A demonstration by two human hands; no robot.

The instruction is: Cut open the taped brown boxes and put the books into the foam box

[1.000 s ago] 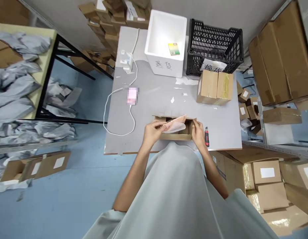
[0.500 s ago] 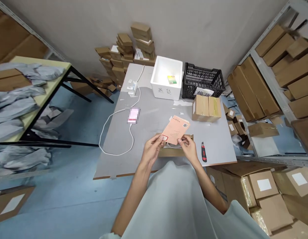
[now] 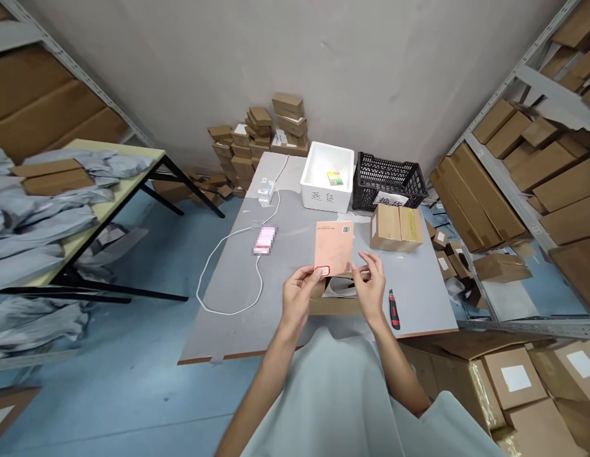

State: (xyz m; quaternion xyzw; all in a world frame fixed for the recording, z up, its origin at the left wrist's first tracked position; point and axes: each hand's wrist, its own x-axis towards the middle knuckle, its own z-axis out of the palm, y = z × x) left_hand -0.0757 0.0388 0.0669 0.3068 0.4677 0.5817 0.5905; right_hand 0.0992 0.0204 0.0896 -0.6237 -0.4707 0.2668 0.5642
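Observation:
A salmon-pink booklet [image 3: 333, 244] with a barcode at its upper right and a red-outlined label at its lower left stands raised over the table. My left hand [image 3: 297, 292] pinches its lower left corner between thumb and fingers. Beside the lower right edge is my right hand [image 3: 371, 285], fingers apart and nothing in them; whether its thumb touches the edge I cannot tell. Beneath both hands lies an opened cardboard box [image 3: 335, 307] with grey-white material inside, partly hidden by the booklet and hands. To the right, a red-and-black box cutter [image 3: 394, 310] rests on the table.
On the grey table [image 3: 232, 330] are a white foam box [image 3: 326, 200] holding a yellow-green packet, a black crate [image 3: 387, 171], two taped cartons [image 3: 397, 228] and a phone [image 3: 265, 240] on a white cable. Cartons fill shelves at right; grey bags cover a left table [image 3: 147, 152].
The booklet has turned from slanted to nearly upright in my left hand. My right hand has loosened from its lower edge and spread its fingers. The view has tilted up.

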